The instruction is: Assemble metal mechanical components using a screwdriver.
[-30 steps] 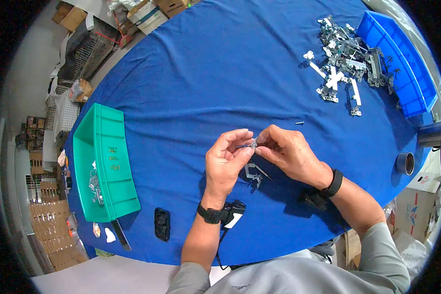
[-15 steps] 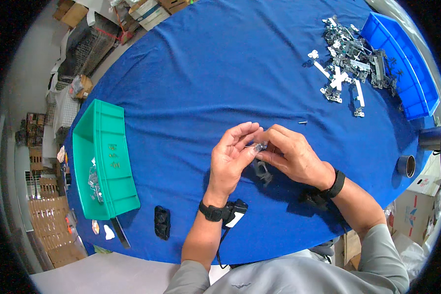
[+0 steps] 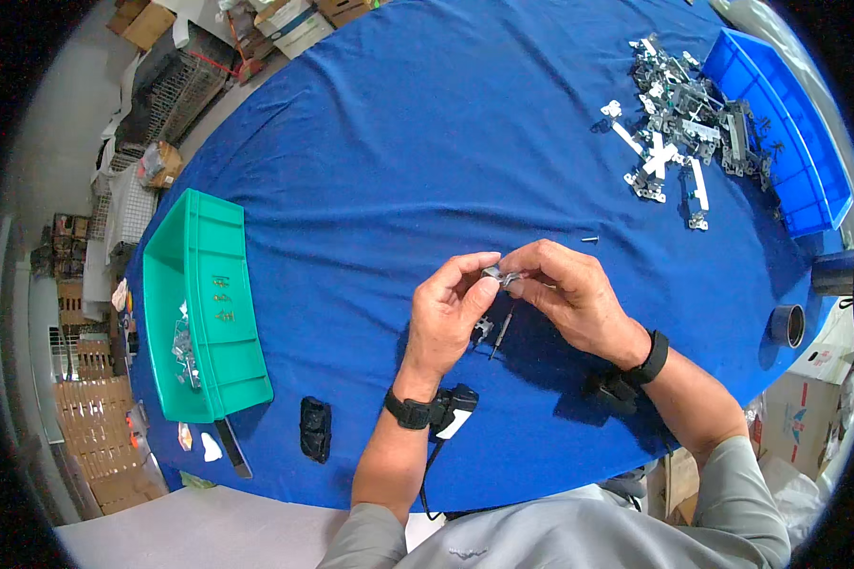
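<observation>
View from above of a person seated at a round bench (image 3: 427, 123) covered in a blue cloth. Both forearms enter from the lower edge and meet near the middle of the bench.

The left hand (image 3: 446, 318) and right hand (image 3: 569, 294) are raised just above the cloth, fingertips together. Between them they pinch a small silver metal part (image 3: 496, 276): the left thumb and forefinger grip it from the left, and the right thumb and forefinger grip it from the right. Both hands are clenched on this 1 part. Its exact shape is too small to tell.

Directly beneath the hands, lying on the cloth, are a thin dark pin (image 3: 499, 334) and a small metal piece (image 3: 482, 330), just beside each other. Each wrist wears a black band; the left one carries a small black and white device (image 3: 454, 410).

Further off to the right, a short screw (image 3: 589, 239) lies alone on the cloth. At the far right, a heap of silver metal brackets (image 3: 678, 119) lies beside a blue plastic bin (image 3: 807, 180). At the left edge sits a green plastic bin (image 3: 209, 284) holding a few metal parts. Near the front edge lies a small black object (image 3: 315, 429). A dark roll of tape (image 3: 787, 325) rests at the right rim.
</observation>
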Demonstrator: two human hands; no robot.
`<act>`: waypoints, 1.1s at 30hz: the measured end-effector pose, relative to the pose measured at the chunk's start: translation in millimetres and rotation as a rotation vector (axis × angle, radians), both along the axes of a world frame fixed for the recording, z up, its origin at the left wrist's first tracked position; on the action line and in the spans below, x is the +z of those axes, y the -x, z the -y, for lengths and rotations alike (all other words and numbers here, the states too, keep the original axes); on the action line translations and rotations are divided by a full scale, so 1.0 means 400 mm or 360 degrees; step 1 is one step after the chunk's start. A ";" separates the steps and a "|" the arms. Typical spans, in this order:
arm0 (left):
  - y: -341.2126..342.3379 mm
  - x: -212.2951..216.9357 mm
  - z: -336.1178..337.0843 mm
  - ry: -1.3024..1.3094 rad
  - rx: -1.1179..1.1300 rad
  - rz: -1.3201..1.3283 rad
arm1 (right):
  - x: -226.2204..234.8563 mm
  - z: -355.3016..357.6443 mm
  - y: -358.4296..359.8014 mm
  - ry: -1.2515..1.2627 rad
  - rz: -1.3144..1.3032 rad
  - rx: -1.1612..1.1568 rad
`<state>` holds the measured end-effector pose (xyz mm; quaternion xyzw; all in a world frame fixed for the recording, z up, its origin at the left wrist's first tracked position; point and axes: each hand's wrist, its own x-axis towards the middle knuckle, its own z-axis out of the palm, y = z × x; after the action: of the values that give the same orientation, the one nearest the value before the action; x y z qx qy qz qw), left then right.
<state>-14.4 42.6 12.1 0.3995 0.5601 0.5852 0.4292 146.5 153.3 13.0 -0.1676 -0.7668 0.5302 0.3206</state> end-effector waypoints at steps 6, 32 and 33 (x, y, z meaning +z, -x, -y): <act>-0.021 -0.001 0.005 -0.0095 0.0114 -0.0004 | 0.009 -0.005 -0.006 0.0012 0.0107 -0.0089; -0.058 0.035 0.003 -0.0278 0.0285 -0.0624 | 0.014 0.003 -0.006 0.0094 0.0140 -0.0118; -0.059 0.034 0.004 -0.0273 0.0285 -0.0617 | 0.015 0.001 -0.007 0.0048 0.0146 -0.0133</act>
<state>9.3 40.9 25.9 0.4884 0.6135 0.5786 0.2244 149.1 152.8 19.0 -0.2285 -0.7649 0.5197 0.3044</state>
